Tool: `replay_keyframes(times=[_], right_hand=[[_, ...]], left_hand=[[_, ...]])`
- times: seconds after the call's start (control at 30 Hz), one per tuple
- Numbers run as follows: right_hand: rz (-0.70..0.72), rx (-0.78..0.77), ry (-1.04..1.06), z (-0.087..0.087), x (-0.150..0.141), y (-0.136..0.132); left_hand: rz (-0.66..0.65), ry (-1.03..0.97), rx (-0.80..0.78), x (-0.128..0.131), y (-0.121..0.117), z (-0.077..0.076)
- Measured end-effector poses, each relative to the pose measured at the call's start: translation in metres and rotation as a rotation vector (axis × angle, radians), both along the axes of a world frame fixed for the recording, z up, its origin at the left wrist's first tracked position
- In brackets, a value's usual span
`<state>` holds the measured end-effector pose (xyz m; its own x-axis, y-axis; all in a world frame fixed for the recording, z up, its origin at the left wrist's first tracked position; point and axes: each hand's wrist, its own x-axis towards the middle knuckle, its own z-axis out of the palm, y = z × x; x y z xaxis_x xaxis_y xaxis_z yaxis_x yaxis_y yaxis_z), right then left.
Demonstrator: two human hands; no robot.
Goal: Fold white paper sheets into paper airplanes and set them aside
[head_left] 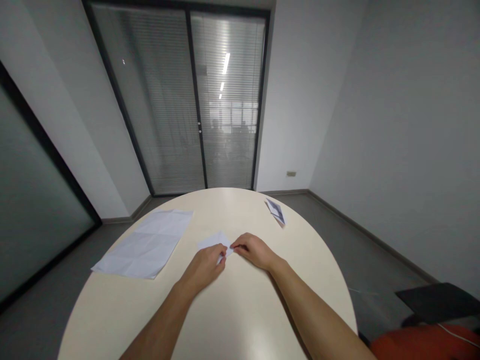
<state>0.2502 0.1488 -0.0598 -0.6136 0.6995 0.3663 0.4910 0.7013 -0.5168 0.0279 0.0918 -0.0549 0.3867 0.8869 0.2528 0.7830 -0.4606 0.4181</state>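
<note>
A small piece of folded white paper (212,240) lies on the round cream table (240,315), in front of me. My left hand (209,261) is closed on its near side, with the thumb and fingers pinching the paper and hiding part of it. At the paper's right tip, my right hand (255,250) has its fingertips pressed together on the edge. How the paper is folded under my fingers is hard to make out.
A large creased white sheet (150,242) lies at the table's left. Near the far right edge sits a folded paper piece (276,211). Beyond the table stand glass doors with blinds (225,150). A red seat (423,345) and a dark flat object (438,301) are at the lower right.
</note>
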Motion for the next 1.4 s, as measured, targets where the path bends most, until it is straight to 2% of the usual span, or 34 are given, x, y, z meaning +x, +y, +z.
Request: replay_keyframes(times=[0.4,0.73,0.93,1.07,1.27,1.4], right_hand=[[0.032,0.025,-0.002,0.0054,-0.0026,-0.0051],[0.035,0.034,0.094,0.0001,0.0011,-0.0015],[-0.037,0.001,0.116,0.0031,0.0002,-0.0021],[-0.118,-0.037,0.103,0.0067,-0.0009,-0.0041],[-0.112,-0.042,0.101,0.0041,0.0014,-0.0009],[-0.146,-0.050,0.098,0.0043,0.0029,0.0004]], left_hand=[[0.062,0.096,0.036,0.0045,-0.0010,0.0084],[-0.015,-0.112,0.083,0.0041,-0.0007,0.0010],[0.104,-0.098,0.172,0.0018,0.0003,0.0008],[0.126,-0.051,0.212,-0.0002,0.0013,0.0010],[0.182,-0.075,0.267,-0.0023,0.0022,0.0013],[0.202,-0.138,0.357,-0.0034,0.0033,0.0022]])
